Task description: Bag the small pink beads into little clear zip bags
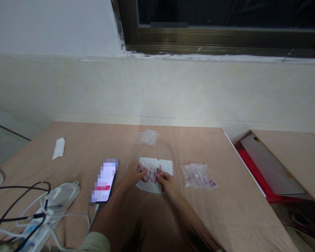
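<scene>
A white sheet of paper [153, 188] lies on the wooden table, with small pink and red beads [159, 168] scattered over it. Above the paper, my left hand [132, 175] grips a small clear plastic bag [148, 167] from the left. My right hand [169, 182] comes in from the right, thumb and forefinger pinched together beside the beads. Whatever those fingertips hold is too small to make out. To the right lie several clear zip bags [198, 175], overlapping, with some pink beads in them. More clear bags [148, 137] rest behind the paper.
A lit phone [105, 182] on a white cable lies left of my left arm. Further left are a white power strip [60, 196] with tangled cables and a white paper scrap [58, 148]. The table's right edge [244, 162] borders a gap with red and grey items.
</scene>
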`<state>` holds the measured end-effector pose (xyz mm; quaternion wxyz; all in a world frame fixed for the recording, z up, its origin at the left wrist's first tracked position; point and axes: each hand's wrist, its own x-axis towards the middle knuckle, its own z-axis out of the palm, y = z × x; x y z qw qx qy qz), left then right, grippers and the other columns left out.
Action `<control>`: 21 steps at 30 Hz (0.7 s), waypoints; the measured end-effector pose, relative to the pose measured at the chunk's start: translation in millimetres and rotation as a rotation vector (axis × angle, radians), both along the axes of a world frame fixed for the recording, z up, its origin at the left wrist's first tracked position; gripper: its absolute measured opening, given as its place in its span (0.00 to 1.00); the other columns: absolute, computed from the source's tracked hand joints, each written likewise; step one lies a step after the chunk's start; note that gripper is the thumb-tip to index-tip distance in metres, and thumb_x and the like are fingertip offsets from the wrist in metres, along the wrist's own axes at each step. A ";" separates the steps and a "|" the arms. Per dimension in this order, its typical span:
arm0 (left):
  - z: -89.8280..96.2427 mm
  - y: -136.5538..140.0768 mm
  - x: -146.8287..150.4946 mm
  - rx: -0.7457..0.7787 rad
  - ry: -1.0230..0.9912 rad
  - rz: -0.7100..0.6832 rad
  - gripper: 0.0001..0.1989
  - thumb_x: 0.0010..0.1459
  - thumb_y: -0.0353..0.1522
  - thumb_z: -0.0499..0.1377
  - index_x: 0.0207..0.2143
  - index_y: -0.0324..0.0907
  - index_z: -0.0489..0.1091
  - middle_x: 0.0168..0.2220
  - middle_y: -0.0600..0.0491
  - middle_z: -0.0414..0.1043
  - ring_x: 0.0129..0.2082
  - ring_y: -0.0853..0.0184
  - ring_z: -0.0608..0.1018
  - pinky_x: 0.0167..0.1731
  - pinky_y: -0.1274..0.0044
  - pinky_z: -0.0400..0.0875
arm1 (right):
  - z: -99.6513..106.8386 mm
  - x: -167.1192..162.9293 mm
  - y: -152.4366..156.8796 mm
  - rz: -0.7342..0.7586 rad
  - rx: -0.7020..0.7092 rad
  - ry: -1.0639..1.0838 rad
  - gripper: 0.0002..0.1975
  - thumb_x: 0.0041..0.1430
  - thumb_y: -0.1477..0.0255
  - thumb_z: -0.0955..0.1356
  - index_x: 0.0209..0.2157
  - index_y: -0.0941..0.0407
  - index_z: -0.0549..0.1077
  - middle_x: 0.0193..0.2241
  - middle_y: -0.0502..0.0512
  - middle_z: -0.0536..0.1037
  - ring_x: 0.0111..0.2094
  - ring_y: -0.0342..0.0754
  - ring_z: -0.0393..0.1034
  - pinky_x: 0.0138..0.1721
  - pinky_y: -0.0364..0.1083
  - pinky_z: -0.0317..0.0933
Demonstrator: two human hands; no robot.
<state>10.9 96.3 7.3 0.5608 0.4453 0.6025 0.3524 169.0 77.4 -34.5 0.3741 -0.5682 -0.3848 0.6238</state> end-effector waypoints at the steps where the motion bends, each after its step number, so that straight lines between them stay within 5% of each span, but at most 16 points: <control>1: 0.9 0.2 1.5 0.020 0.011 0.009 0.12 0.40 0.33 0.60 0.25 0.37 0.60 0.21 0.58 0.64 0.18 0.73 0.71 0.14 0.81 0.69 | -0.1 0.1 0.0 0.003 0.001 0.003 0.16 0.40 0.58 0.66 0.19 0.58 0.65 0.07 0.40 0.56 0.09 0.35 0.46 0.10 0.38 0.41; 13: -3.3 0.5 0.6 0.070 0.054 -0.034 0.11 0.42 0.33 0.59 0.28 0.36 0.63 0.21 0.57 0.66 0.18 0.71 0.72 0.16 0.78 0.70 | 5.2 0.4 -0.6 0.008 0.010 -0.003 0.18 0.39 0.55 0.65 0.20 0.58 0.65 0.09 0.42 0.58 0.10 0.36 0.47 0.11 0.39 0.42; 21: 8.9 -9.6 -20.7 0.036 -0.032 -0.234 0.16 0.39 0.34 0.62 0.34 0.39 0.68 0.34 0.50 0.72 0.33 0.65 0.74 0.32 0.75 0.69 | 45.3 4.7 0.4 -0.090 0.306 -0.232 0.14 0.48 0.60 0.61 0.24 0.57 0.66 0.22 0.51 0.68 0.21 0.41 0.60 0.20 0.39 0.54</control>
